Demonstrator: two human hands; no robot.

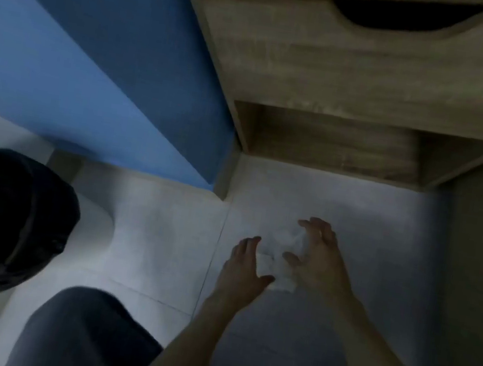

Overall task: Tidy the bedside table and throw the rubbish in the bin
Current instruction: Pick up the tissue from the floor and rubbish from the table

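Crumpled white tissue paper (280, 259) lies on the pale floor in front of the wooden bedside table (359, 75). My right hand (315, 256) hovers over its far part with fingers spread and curved like a claw. My left hand (245, 265) is at the tissue's left edge, fingers straight and thumb reaching under the paper's lower corner. The frame is blurred, so whether either hand touches the tissue is unclear. A bin with a black liner (2, 225) stands at the left.
A blue bed side (100, 67) runs along the left of the bedside table. The table has a drawer with a dark cut-out handle (406, 16) and an open shelf (334, 143) below. My knee (79, 334) is at the bottom. A grey wall (479, 281) stands at right.
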